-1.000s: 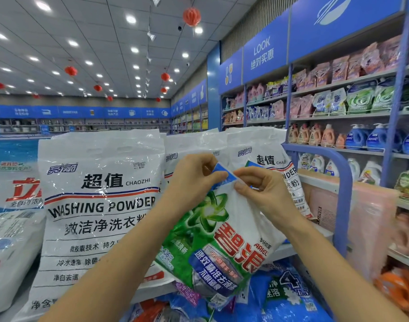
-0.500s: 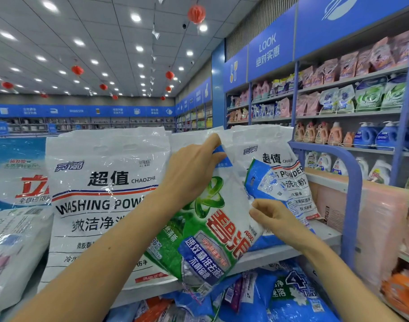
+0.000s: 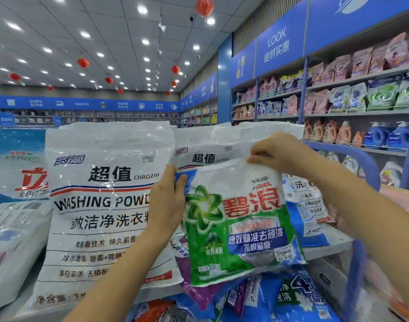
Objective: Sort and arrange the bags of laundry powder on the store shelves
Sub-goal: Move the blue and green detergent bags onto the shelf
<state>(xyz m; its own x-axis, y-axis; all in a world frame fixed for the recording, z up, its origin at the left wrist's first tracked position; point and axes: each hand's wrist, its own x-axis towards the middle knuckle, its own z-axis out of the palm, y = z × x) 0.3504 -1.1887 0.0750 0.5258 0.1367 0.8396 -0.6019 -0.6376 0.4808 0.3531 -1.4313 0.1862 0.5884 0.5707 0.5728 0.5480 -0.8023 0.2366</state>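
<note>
Holding green bag [image 3: 236,259], white bags [image 3: 101,205] lining shelf [image 3: 333,247]

Turned the green bag [image 3: 240,228] from tilted to upright at frame centre. Moved the right hand [image 3: 275,152] up to pinch its top edge, the left hand [image 3: 168,201] down onto its left edge.

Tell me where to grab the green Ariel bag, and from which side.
Grip the flat top seam of the green bag, coming from above, near its corners. The bag is upright; the body looks full and slippery, while the top strip is thin and flat. The right hand pinches it there; the left hand holds the upper left edge.
</note>
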